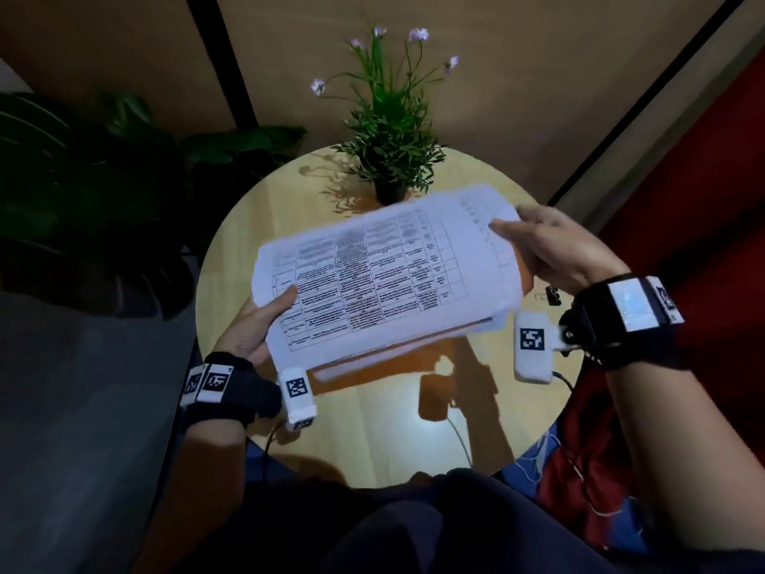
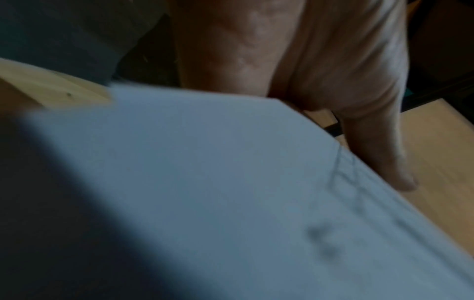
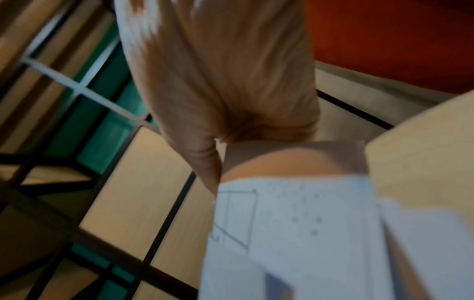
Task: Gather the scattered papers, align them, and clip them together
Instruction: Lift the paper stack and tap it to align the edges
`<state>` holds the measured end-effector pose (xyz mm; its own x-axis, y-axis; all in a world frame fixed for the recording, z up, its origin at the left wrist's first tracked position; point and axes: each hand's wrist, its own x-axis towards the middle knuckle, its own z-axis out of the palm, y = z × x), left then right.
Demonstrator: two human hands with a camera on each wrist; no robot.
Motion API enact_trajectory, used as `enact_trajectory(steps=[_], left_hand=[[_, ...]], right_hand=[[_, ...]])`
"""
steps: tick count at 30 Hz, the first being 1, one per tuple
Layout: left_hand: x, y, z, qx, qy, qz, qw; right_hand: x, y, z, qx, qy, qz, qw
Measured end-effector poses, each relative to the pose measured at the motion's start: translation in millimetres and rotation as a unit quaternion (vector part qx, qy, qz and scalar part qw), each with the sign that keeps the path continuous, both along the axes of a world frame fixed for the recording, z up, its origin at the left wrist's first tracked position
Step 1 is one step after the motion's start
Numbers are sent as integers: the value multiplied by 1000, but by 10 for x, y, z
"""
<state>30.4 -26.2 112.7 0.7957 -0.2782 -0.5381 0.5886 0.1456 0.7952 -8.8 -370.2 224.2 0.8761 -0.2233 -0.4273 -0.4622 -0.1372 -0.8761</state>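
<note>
A stack of white papers (image 1: 381,279) printed with tables hangs above the round wooden table (image 1: 372,428), lifted off it and slightly tilted. My left hand (image 1: 265,321) grips its near-left corner, thumb on top. My right hand (image 1: 550,246) pinches the far-right edge, thumb over the top sheet. The left wrist view shows the blurred papers (image 2: 231,203) beside my thumb. In the right wrist view the papers (image 3: 295,233) run out from under my fingers (image 3: 205,162). A small black binder clip (image 1: 552,295) lies on the table by my right wrist, partly hidden.
A potted plant with pale purple flowers (image 1: 391,151) stands at the table's far edge, just behind the papers. Dark leafy plants (image 1: 91,180) fill the left. A red surface (image 1: 703,192) lies to the right. Cables trail over the table's near right rim.
</note>
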Motion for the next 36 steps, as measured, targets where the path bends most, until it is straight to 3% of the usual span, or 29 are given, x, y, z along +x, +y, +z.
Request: enact_trajectory(steps=[4, 9, 13, 16, 19, 21, 24, 26, 33, 36], left_hand=[[-39, 65, -23, 36, -5, -67, 997], [-120, 233, -15, 33, -32, -56, 997], [-163, 114, -71, 88, -36, -60, 994], [-164, 26, -141, 115, -43, -97, 988], [-197, -80, -162, 169, -49, -68, 982], [-209, -123, -216, 214, -75, -28, 973], [-210, -147, -254, 203, -76, 44, 975], [-227, -230, -218, 193, -60, 49, 978], [-303, -408, -392, 161, -47, 68, 983], [-309, -440, -298, 126, -65, 54, 988]], right_hand=[[-92, -62, -435, -20, 124, 48, 991], [-299, 50, -542, 103, 54, 10, 993], [-377, 264, -741, 49, 69, 81, 993], [-397, 432, -812, 33, 80, 63, 994], [-431, 565, -863, 32, 94, 66, 993], [-442, 550, -946, -1, 62, 50, 997], [-494, 420, -1044, -57, -51, -57, 995], [-530, 393, -1094, -83, -95, -96, 987], [-690, 534, -1418, -52, -83, -140, 985], [-686, 523, -1480, -60, -114, -153, 980]])
